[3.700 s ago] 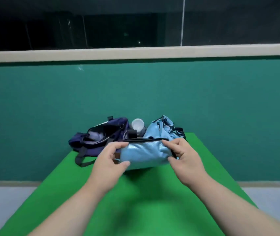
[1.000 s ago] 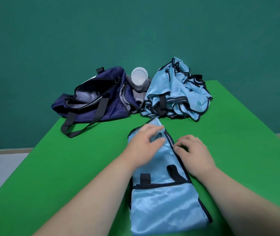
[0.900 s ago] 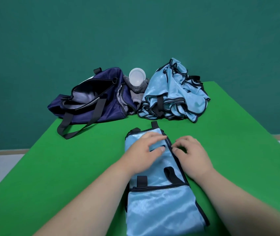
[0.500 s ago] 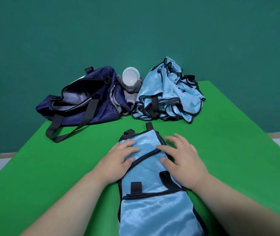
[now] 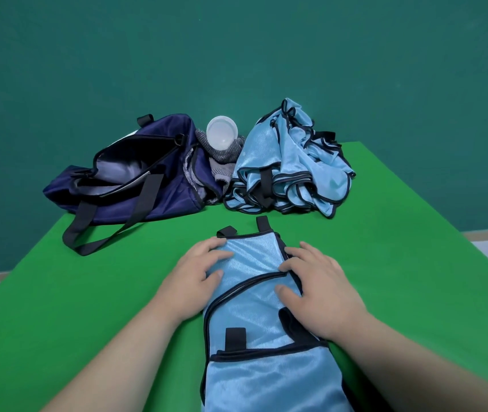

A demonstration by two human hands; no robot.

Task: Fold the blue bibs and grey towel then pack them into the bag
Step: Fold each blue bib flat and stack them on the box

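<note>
Pressing bib flat at frame centre, we lay left hand and right hand on its far end, fingers spread and straight, so fold holds. Pile upper right; towel beside open bag, upper left.

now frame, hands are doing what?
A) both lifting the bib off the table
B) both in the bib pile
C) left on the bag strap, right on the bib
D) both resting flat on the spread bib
D: the left hand and right hand both rest with fingers spread on the blue bib, which lies flat on the green table.
</note>
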